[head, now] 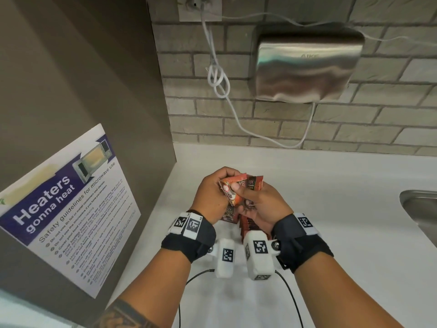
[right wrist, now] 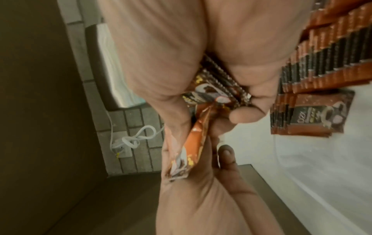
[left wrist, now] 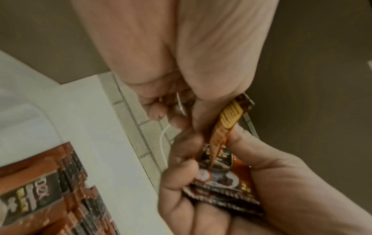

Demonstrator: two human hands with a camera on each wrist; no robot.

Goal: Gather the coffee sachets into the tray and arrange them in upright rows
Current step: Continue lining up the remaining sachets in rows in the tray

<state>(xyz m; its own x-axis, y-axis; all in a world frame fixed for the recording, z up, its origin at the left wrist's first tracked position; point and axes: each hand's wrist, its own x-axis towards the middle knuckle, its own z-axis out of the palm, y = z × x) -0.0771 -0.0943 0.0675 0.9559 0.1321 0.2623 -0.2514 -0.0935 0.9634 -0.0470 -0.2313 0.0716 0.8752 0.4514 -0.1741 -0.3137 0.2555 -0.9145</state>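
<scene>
Several rows of sachets (right wrist: 322,66) already stand upright below my wrists; the tray itself I cannot make out. My right hand (head: 262,204) clutches a small stack of sachets (left wrist: 225,182), my left hand (head: 212,197) pinches a single sachet (right wrist: 193,143) against it. I judge I'm squaring the bundle; next it needs lowering upright beside the rows.
</scene>
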